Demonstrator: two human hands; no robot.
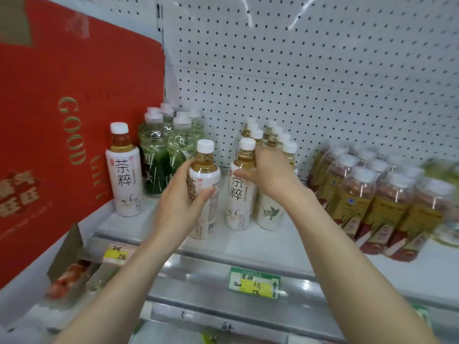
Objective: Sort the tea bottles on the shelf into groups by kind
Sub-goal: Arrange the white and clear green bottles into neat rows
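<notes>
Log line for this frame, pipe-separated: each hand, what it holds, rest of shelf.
left hand: grips white-label tea bottle | right hand: grips second white-label bottle | green bottles: back left | red-gold bottles: right

We cannot read the label of the white tea bottle (204, 187) under the left hand (178, 194); its fingers (202, 194) cover the characters. Beyond the right hand (270, 175), the yellow-labelled bottles (382, 194) are blurred, and the frame's edge cuts them off.
</notes>
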